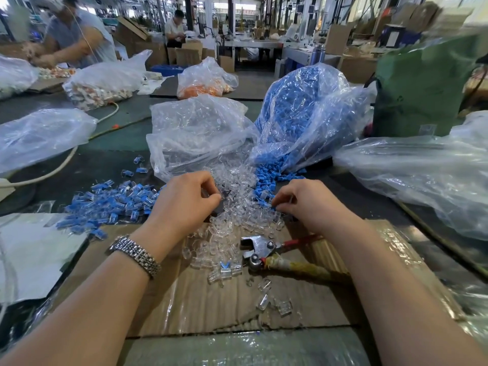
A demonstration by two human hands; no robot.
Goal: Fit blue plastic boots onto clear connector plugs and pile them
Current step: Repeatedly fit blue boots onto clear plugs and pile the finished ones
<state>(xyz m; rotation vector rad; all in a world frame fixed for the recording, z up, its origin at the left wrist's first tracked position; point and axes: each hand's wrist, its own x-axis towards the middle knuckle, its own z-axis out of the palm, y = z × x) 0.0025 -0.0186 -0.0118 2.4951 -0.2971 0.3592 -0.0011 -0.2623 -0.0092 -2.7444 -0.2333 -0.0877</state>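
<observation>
Assembled pile (111, 204) left of plugs (237, 207)

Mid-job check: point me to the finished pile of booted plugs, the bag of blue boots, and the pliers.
finished pile of booted plugs (111, 204), head view, middle of the heap.
bag of blue boots (298, 112), head view, the bag's bulging front.
pliers (260, 247), head view, the metal head.

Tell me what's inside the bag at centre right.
The bag holds blue boots, which spill from its mouth onto the table. The crinkled plastic hides its bottom and far side.
</observation>
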